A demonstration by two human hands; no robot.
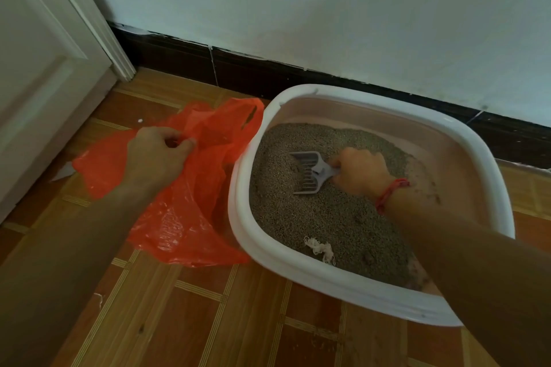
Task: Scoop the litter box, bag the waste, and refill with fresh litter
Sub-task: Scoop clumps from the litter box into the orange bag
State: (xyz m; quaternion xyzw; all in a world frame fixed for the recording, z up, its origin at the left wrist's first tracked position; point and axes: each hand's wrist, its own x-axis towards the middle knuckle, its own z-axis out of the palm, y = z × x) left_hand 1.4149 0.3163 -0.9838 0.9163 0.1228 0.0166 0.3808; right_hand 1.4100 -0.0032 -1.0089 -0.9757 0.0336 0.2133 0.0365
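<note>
Right forearm: crosses the litter box [298, 272] rim at 4 o'clock, nearest the camera; a red cord [390, 192] circles the wrist.
Right hand [362, 171]: fingers closed round the handle of the grey scoop [308, 171], whose slotted blade lies on the litter [313, 217] at box centre.
Left hand [158, 155]: fingers pinched shut on a fold of the orange bag [190, 217], which lies on the floor at 9 o'clock, touching the box wall.
Bag mouth: collapsed; whether it is open enough cannot be told.
Risk, spill: a loaded scoop must clear the raised rim to reach the bag; a slack mouth would likely drop waste on the wood floor [208, 322].
Risk, tear: thin film may split if the scoop edge snags it.
Obstruction: white fibrous scrap [320, 249] sits in the litter at 6 o'clock and could foul the slots.
Surroundings: wall and dark skirting [253, 74] close behind at 12 o'clock; white door [44, 83] at 10 o'clock.
Fresh litter: none in view.
</note>
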